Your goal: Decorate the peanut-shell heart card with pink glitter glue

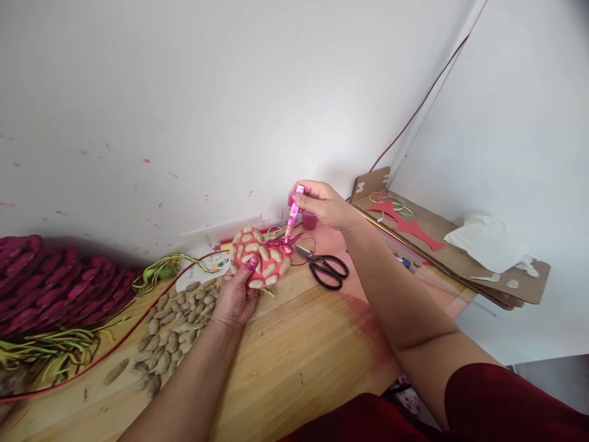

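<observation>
My left hand (pixel 238 293) grips a round red disc (pixel 269 267) covered with peanuts in their shells, its thumb pressed on the front. Part of the disc's upper right edge carries wet-looking magenta paint. In my right hand (pixel 317 201) is a slim pink-and-white stick (pixel 293 215), perhaps a paintbrush handle, pinched and pointing down. Its lower tip touches the painted peanuts on the disc. Behind the right hand stands a small cup of pink liquid (pixel 310 220), partly hidden. Black-handled scissors (pixel 329 270) lie just right of the disc.
Loose peanuts (pixel 172 331) spread left of my left forearm. Magenta-painted pieces (pixel 59 288) with yellow-green strings are stacked at far left. A red cord (pixel 133 339) crosses the table. Flattened cardboard (pixel 464 270) at right bears red cut-outs (pixel 407 224), rubber bands and white tissue (pixel 488 239).
</observation>
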Tool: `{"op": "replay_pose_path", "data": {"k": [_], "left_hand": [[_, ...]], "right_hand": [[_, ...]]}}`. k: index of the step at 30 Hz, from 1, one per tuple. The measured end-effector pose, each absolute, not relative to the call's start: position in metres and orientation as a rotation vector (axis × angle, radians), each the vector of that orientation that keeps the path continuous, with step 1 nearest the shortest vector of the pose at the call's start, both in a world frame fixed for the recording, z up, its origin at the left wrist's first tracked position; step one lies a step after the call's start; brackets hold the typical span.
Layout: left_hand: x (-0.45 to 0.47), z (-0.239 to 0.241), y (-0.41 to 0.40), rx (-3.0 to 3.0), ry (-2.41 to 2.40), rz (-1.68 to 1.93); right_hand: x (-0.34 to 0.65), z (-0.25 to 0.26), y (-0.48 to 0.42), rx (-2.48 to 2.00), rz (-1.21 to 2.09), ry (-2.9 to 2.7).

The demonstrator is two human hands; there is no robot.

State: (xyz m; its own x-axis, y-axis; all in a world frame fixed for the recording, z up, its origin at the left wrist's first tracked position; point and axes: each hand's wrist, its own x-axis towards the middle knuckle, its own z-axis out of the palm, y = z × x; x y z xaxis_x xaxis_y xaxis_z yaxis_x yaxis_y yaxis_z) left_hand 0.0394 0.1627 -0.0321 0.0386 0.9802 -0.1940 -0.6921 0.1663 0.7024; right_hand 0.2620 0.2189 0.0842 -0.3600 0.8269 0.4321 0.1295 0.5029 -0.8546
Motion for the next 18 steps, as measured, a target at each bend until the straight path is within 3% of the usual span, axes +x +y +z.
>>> {"op": "replay_pose_path", "data": {"k": [18], "left_hand": [[0.042, -0.034, 0.164, 0.539, 0.722, 1.412]], "right_hand": [[0.253, 0.092, 0.205, -0.922, 0.805, -1.986]]}}
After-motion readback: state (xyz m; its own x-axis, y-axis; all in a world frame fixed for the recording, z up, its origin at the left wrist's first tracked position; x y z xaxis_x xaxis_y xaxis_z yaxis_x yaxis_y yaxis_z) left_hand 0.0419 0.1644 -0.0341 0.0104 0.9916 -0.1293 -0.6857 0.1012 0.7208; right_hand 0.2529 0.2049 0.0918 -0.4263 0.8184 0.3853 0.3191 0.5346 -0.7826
